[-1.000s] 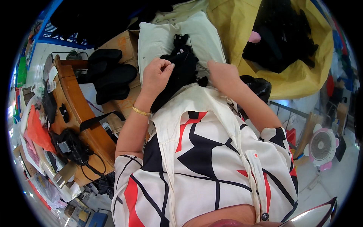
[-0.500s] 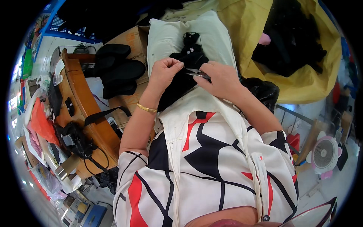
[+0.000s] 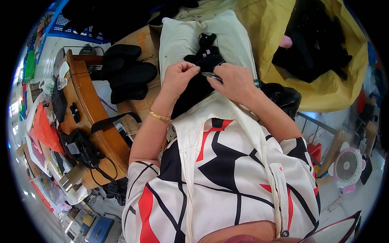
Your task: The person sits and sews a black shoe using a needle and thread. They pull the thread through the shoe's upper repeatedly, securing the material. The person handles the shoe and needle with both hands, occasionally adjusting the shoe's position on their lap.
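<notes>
Head view | right hand [image 3: 236,79], gripping scissors [image 3: 210,75], had moved inward | left hand [image 3: 178,78] pinched, contents unclear | black cloth [image 3: 194,91] seemingly within snipping reach

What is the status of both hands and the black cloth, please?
Left hand: pinched, over black cloth. Right hand: holding scissors. Cloth's far end on cushion; hands partly cover cloth.

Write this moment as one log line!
left hand: fingertips pinched over black cloth | right hand: holds scissors | black cloth: on white cushion
</notes>
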The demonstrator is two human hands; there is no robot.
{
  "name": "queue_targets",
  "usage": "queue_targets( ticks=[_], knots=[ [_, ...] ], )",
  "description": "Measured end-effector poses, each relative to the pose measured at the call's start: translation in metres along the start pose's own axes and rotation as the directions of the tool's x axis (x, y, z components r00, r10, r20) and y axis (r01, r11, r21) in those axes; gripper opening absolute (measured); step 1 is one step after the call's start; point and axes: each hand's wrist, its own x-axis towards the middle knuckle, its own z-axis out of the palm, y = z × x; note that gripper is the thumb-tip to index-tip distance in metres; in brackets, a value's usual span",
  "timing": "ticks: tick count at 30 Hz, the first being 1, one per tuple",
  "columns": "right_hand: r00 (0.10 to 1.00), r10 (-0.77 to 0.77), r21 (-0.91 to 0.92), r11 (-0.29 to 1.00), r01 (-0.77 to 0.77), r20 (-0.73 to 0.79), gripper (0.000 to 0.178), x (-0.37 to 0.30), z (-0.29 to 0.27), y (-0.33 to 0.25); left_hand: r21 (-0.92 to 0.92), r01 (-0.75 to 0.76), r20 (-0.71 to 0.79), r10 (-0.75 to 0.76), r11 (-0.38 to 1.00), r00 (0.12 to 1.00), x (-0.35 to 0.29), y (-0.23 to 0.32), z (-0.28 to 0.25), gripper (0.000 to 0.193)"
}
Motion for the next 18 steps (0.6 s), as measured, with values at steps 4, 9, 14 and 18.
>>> queue_targets(
  ticks=[4,9,14,18],
  knots=[
    [1.000,-0.001,0.002,1.000,0.001,-0.013,0.027,0.000,0.003,0.000,0.015,0.004,-0.009,-0.004,1.000,1.000,-0.001,0.001,0.001,0.013],
    [0.997,-0.025,0.039,0.999,0.022,0.070,0.028,-0.003,0.001,0.004,0.009,0.024,0.003,-0.024,1.000,1.000,-0.001,0.001,0.001,0.013],
    [0.944,-0.086,0.152,0.988,0.039,0.319,0.038,-0.033,-0.018,0.020,-0.004,-0.019,-0.058,0.019,1.000,0.998,-0.003,0.002,-0.001,0.012],
    [0.985,-0.155,0.071,0.986,0.149,0.080,0.028,-0.039,-0.021,0.032,0.098,-0.205,-0.103,0.215,0.974,0.971,-0.011,0.007,0.005,0.012]
  ],
)
